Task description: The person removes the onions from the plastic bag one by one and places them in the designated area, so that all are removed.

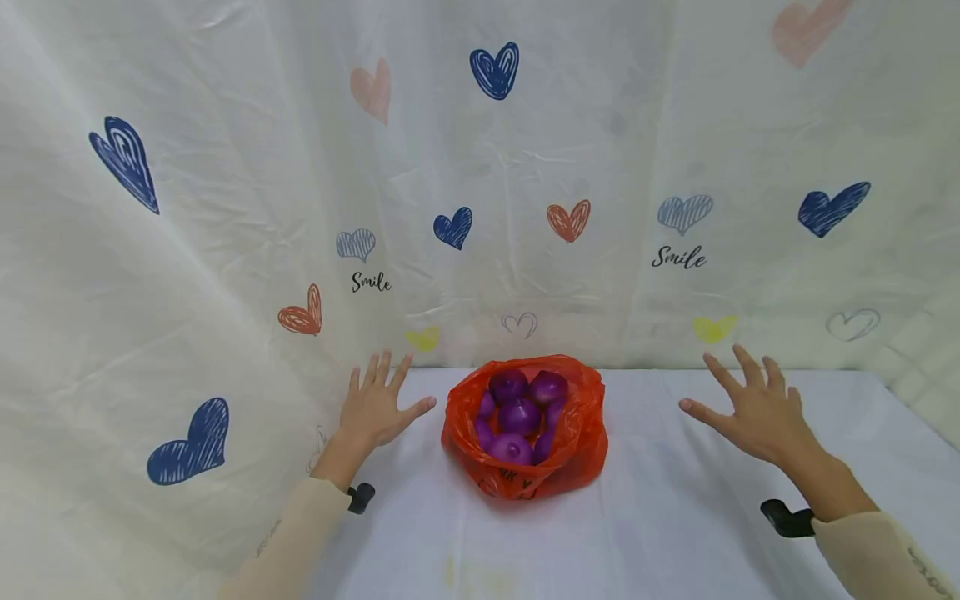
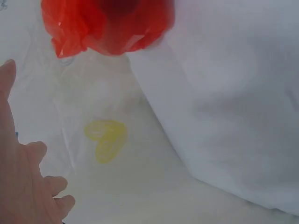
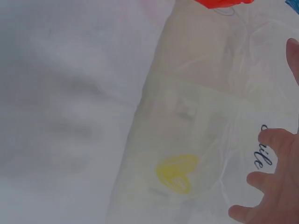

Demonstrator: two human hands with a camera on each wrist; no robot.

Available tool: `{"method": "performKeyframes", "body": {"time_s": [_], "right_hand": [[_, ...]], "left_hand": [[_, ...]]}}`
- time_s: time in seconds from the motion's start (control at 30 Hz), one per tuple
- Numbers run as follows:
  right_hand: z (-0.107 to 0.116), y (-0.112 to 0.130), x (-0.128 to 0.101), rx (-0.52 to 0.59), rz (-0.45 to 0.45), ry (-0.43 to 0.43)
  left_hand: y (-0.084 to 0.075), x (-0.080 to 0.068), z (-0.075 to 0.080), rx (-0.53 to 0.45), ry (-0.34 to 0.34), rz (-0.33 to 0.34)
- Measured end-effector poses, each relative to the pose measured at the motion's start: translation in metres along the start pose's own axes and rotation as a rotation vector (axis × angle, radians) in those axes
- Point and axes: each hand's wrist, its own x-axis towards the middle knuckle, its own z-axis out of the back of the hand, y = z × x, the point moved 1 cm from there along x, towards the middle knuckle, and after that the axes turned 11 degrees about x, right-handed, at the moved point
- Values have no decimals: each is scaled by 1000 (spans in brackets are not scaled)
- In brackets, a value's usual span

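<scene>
A red plastic bag [image 1: 577,467] stands on the white table with its mouth rolled wide. Several purple onions [image 1: 519,417] lie heaped inside it; those lower down are hidden. To the left of the bag my left hand [image 1: 375,408] hovers with fingers spread, touching nothing. My right hand [image 1: 765,417] is farther from the bag, on its right, also spread and holding nothing. The left wrist view shows the underside of the red bag [image 2: 126,28] near the left hand [image 2: 23,172]. Only a sliver of the red bag [image 3: 226,3] shows in the right wrist view, above the right hand [image 3: 275,186].
A white cloth [image 1: 645,517] covers the table, with a faint yellow stain [image 1: 480,575] near the front. Behind it hangs a pale curtain [image 1: 517,150] printed with hearts and the word Smile. The curtain also runs along the left side.
</scene>
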Motion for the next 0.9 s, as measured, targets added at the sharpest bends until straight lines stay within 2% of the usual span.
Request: {"method": "performKeyframes", "body": {"time_s": [0.13,0.37,0.57,0.67,0.73,0.9], "right_hand": [[-7,4,-6,5,33,-25],[-20,20,-16,82,66,-58],[-31,39,-32,170,46,-17],[-34,49,-40,249,59,-29],[-35,56,-44,320,75,-55],[-39,77,-43,509,107,-118]], "left_hand": [[-6,-11,-4,-35,-13,-7],[-20,-28,-13,-110,-41,-15],[-31,-43,-23,-203,-104,-8],[-39,-50,-24,-327,-135,9],[-45,-51,-25,-419,-134,44],[-58,-41,-30,-650,-163,118]]}}
